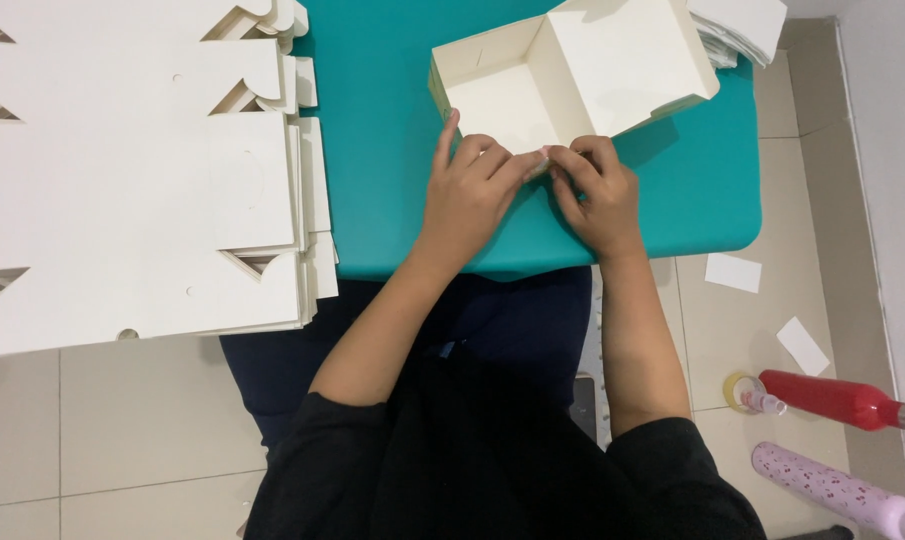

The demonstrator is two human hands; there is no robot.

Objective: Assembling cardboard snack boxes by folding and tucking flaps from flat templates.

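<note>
Left hand: my left hand [469,192] rests on the near wall of the cream cardboard box [572,75], fingers curled down over the edge, index finger stretched up along the box's left corner.
Right hand: my right hand [597,195] meets the left at the same near edge, fingers bent and pinched together on a small flap of the box.
Box: half-folded, open upward, its lid panel tipped up toward the far right; it lies on the teal surface [382,150], just beyond both hands.
Surface: smooth teal top with a rounded near-right corner; my dark lap is below its near edge.
Flat blanks: a tall stack of flat cream die-cut box blanks [132,180] lies left of the box, covering that end of the surface.
Far stack: more white sheets [742,30] sit beyond the box, at its right.
Floor: pale tiles [832,180] right of the box, with two white paper scraps [732,272].
Bottles: nearer me than the box, on the floor, a red bottle [832,398] and a pink patterned bottle [832,492], a tape roll [740,392] beside the red one.
</note>
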